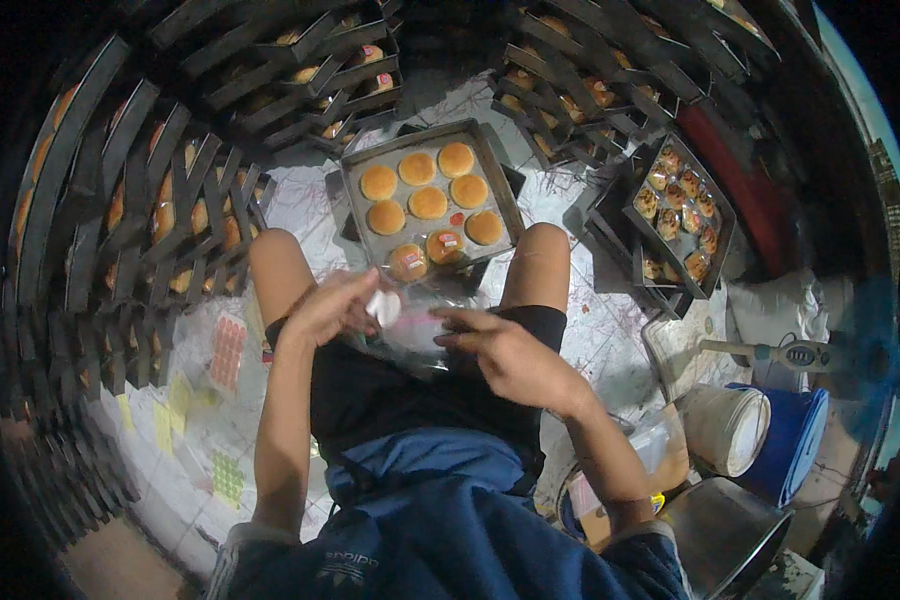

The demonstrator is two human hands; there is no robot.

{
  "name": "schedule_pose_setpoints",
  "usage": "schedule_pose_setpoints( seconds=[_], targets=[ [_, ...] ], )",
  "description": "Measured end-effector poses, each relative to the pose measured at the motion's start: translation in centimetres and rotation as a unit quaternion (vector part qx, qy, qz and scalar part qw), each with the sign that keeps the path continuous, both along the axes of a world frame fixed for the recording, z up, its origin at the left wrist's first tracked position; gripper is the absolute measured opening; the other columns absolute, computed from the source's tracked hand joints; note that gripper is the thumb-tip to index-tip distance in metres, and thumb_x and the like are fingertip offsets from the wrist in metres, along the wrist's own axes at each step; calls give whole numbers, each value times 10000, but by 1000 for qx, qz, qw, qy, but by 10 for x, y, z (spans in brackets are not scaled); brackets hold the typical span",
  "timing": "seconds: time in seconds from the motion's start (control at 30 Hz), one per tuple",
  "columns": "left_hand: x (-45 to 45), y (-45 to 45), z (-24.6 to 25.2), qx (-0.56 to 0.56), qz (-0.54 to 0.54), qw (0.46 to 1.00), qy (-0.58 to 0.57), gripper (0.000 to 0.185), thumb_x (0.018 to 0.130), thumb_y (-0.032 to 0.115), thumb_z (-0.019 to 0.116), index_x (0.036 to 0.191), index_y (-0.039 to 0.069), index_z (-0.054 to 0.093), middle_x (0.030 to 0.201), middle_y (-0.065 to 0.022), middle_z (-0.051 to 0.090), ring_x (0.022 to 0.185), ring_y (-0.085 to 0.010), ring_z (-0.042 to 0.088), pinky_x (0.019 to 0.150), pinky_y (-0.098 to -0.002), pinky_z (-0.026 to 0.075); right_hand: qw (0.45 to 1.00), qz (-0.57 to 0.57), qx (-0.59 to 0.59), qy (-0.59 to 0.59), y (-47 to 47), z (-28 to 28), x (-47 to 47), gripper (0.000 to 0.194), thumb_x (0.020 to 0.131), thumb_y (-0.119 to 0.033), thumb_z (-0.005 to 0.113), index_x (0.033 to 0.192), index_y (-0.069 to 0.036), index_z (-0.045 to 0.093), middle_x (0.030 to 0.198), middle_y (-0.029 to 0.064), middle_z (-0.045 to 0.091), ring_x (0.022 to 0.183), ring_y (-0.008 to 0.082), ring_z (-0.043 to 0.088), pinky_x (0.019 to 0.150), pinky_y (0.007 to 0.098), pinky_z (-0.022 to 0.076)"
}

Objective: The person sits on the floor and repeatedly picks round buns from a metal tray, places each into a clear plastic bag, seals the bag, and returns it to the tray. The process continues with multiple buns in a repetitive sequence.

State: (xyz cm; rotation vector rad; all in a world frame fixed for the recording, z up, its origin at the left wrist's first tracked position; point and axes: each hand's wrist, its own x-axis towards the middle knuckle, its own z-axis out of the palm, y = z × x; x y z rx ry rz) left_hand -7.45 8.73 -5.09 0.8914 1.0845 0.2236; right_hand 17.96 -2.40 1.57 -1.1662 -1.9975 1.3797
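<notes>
My left hand [334,309] has its fingers closed at the edge of a clear plastic bag [420,346] above my lap. A small white rounded object [383,308] shows at its fingertips; what it is I cannot make out. My right hand [521,364] reaches in from the other side, its blurred fingers spread over the bag; whether they pinch it is unclear. Beyond my hands, between my knees, a metal baking tray [411,142] carries several bare golden buns [427,203]. Two wrapped buns with labels, one left [408,262] and one right [445,246], lie along its near edge.
Stacked trays of bread [169,195] rise at left and at the back. Another tray of topped buns [682,214] is at right. Sticker sheets [229,352] lie on the floor at left. A fan [802,355], a white bucket [727,427] and a metal pot [720,532] stand at right.
</notes>
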Motion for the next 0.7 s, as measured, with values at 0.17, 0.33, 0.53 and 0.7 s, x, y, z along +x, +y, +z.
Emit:
schedule_pose_setpoints(
  seconds=[0.17, 0.33, 0.53, 0.7],
  targets=[
    [5, -6, -11, -86, -83, 991, -66, 531, 1008, 501, 508, 1202, 29, 656, 1070, -110, 700, 847, -163, 698, 623, -254, 552, 966, -2, 231, -113, -5, 3, -16, 420, 907, -112, 647, 1318, -47, 587, 1435, 178, 501, 1316, 392, 482, 1123, 459, 394],
    [2, 2, -23, -209, -125, 955, -167, 567, 1037, 459, 447, 1350, -6, 535, 1175, -132, 685, 878, -208, 719, 713, -320, 600, 1000, 11, -1, -15, -6, -4, -29, 529, 978, -267, 600, 1456, -87, 463, 1552, 186, 356, 1441, 441, 277, 1152, 501, 326],
    [15, -7, -35, -88, 66, 947, -302, 721, 1009, 654, 279, 1468, 131, 465, 1498, -55, 468, 1341, -232, 476, 1057, -433, 442, 986, -73, -123, 90, -7, -13, -30, 452, 1038, -304, 467, 1397, -36, 534, 1527, 232, 391, 1435, 412, 335, 1178, 468, 258],
    [27, -13, -38, -16, 144, 970, -193, 936, 908, 811, 255, 1444, 69, 449, 1491, -87, 458, 1401, -261, 392, 1141, -452, 327, 978, -196, 4, 69, 11, -37, -35, 381, 1022, -230, 529, 1345, -37, 591, 1435, 208, 515, 1340, 356, 480, 1110, 417, 359]
  ],
)
